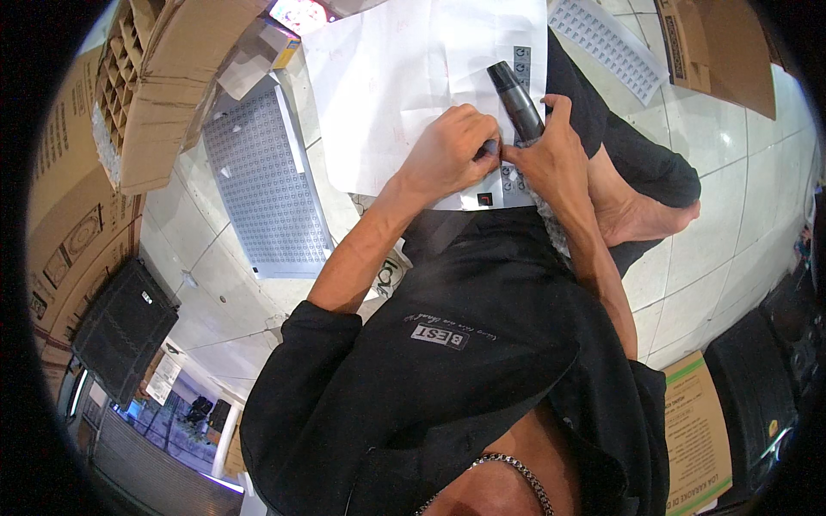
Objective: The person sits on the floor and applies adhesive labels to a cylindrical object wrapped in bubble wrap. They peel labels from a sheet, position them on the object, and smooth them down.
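Note:
A large white sheet (387, 95) with faint red print lies across my lap. Along its right edge run small dark square stickers (521, 58). On that edge a black tapered cylinder (514, 96), which looks like a microphone handle, lies at a slant. My right hand (555, 155) is curled about its lower end, forefinger along its right side, thumb reaching toward the other hand. Just left of it my left hand (452, 153) is closed, fingertips pinched low over the sheet's sticker edge. What those fingertips hold is hidden.
A blue-grey sheet of printed stickers (267, 181) lies on the tiled floor (185, 219) at left, another sticker sheet (609, 47) at upper right. Cardboard boxes (172, 95) with dividers stand at left. A brown carton (714, 52) is at upper right. My bare foot (641, 211) rests right of my hands.

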Action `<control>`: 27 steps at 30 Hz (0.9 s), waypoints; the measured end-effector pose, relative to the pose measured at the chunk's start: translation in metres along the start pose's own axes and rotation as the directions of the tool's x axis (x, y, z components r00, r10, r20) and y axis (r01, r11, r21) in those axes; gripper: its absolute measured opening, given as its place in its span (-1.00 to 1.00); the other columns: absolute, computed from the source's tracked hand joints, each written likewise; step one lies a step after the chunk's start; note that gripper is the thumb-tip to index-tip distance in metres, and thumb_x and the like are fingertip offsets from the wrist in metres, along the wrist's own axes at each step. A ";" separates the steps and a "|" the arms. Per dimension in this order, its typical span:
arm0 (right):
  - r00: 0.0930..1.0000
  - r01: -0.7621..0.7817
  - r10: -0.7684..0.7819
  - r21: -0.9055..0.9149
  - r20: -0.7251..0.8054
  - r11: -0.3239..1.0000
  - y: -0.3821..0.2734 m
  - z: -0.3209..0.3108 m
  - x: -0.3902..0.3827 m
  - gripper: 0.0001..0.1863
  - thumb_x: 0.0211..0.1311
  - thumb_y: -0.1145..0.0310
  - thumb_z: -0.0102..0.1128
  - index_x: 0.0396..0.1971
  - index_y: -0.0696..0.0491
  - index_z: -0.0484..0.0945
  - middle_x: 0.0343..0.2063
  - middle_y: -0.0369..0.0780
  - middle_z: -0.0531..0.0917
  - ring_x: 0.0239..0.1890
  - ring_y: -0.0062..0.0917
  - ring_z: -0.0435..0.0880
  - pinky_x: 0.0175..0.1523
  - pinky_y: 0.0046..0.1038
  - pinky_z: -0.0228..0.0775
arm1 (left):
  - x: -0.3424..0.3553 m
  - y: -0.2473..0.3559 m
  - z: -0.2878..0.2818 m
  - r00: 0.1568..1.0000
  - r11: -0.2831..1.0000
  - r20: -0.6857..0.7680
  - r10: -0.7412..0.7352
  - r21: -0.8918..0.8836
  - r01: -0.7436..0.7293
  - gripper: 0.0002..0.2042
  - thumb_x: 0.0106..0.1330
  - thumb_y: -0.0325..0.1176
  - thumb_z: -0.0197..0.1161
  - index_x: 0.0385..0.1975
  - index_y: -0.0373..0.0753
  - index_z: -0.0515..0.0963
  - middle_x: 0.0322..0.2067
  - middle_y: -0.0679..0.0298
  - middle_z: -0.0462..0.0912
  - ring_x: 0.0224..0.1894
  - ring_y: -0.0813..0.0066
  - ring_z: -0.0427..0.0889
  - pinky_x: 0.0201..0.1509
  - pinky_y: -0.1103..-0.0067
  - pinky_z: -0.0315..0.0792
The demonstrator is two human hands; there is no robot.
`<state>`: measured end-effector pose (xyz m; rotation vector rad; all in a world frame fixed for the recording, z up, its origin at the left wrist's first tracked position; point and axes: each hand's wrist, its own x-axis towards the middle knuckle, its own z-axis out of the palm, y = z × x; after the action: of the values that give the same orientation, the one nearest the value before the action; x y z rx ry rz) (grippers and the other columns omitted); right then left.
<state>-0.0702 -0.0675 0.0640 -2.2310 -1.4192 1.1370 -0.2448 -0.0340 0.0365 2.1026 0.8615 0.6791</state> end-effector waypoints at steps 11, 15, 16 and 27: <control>0.995 -0.098 0.097 -0.077 -0.012 0.992 -0.002 0.006 0.004 -0.12 -0.26 0.23 0.56 0.09 0.13 0.22 -0.22 0.10 0.66 -0.11 0.00 0.66 -0.02 -0.12 0.47 | -0.017 -0.003 0.027 0.955 0.979 -0.241 -0.173 -0.151 0.140 -0.80 -0.05 -0.54 0.37 -0.52 -0.23 0.43 -0.47 0.28 0.59 -0.37 0.26 0.52 -0.28 0.43 0.42; 0.995 -0.093 0.093 -0.029 0.023 0.995 0.004 0.005 0.006 -0.06 -0.30 0.12 0.57 0.11 0.12 0.22 -0.15 0.08 0.64 -0.07 -0.05 0.65 0.01 -0.15 0.45 | -0.015 0.001 0.023 0.941 0.959 -0.237 -0.242 -0.205 0.195 -0.82 0.00 -0.54 0.36 -0.50 -0.22 0.44 -0.47 0.29 0.62 -0.40 0.30 0.53 -0.30 0.46 0.43; 0.996 -0.084 0.084 -0.007 0.033 0.996 0.008 0.005 0.007 -0.04 -0.31 0.10 0.57 0.12 0.12 0.22 -0.13 0.08 0.63 -0.06 -0.06 0.65 0.02 -0.16 0.45 | -0.013 0.003 0.020 0.940 0.948 -0.210 -0.270 -0.231 0.220 -0.82 0.01 -0.54 0.35 -0.49 -0.22 0.44 -0.47 0.30 0.63 -0.41 0.30 0.52 -0.31 0.47 0.43; 0.991 -0.135 0.135 0.035 0.009 0.990 0.004 0.011 0.004 -0.04 -0.24 0.02 0.49 0.15 0.16 0.19 -0.16 0.16 0.62 -0.06 0.02 0.63 0.05 -0.14 0.42 | -0.016 -0.007 0.015 0.975 0.979 -0.145 -0.167 -0.140 0.147 -0.80 0.05 -0.52 0.39 -0.49 -0.23 0.43 -0.42 0.21 0.65 -0.40 0.30 0.63 -0.32 0.50 0.48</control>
<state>-0.0744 -0.0681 0.0524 -2.3311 -1.2566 1.2025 -0.2475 -0.0486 0.0192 1.8631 1.0309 0.8001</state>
